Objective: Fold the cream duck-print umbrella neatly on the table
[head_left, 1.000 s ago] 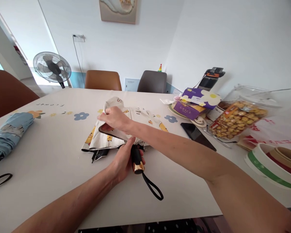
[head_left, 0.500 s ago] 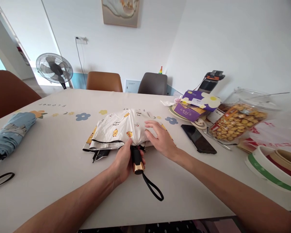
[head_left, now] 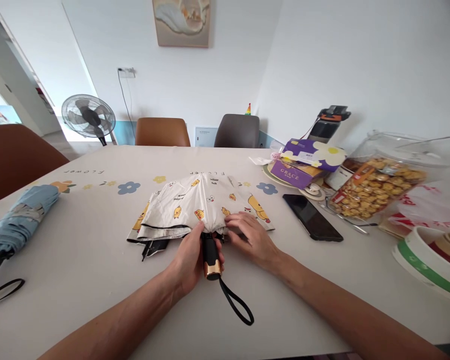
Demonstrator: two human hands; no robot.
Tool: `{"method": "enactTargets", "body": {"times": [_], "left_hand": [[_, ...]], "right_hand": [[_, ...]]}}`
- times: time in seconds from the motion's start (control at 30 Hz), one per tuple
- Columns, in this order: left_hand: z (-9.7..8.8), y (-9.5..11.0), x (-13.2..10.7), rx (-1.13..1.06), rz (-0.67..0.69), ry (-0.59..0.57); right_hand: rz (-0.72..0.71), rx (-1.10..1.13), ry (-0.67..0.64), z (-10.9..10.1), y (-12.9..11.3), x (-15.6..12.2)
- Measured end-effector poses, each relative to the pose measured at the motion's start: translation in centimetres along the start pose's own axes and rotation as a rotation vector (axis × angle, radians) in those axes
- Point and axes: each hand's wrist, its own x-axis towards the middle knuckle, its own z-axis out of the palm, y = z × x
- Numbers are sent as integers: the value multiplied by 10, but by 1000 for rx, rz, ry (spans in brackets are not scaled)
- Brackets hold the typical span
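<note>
Our left fingers [head_left: 196, 236] clasp the folding-umbrella handle [head_left: 210, 255]; right of it, our parted right fingers [head_left: 243, 223] meet the canopy [head_left: 187, 205].

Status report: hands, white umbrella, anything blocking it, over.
Left hand gripping the handle. Right hand at the white umbrella's near edge, grip unclear. Umbrella collapsed, fabric fanned out. Phone to its right, not touching.
</note>
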Motion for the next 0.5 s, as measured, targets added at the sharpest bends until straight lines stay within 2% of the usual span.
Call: {"method": "enactTargets", "body": {"times": [0.07, 0.17, 0.27, 0.33, 0.4, 0.5], "left_hand": [[0, 0, -1, 0, -4, 4], [0, 0, -2, 2, -9, 13], [0, 0, -2, 10, -17, 21], [0, 0, -1, 18, -15, 20], [-1, 0, -1, 24, -8, 14], [-2, 0, 0, 13, -28, 19]], "right_hand": [[99, 15, 47, 0, 2, -2], [331, 53, 106, -2, 6, -3], [523, 83, 70, -11, 16, 10], [559, 75, 7, -17, 25, 30], [538, 67, -32, -21, 37, 59], [549, 140, -75, -15, 55, 105]]}}
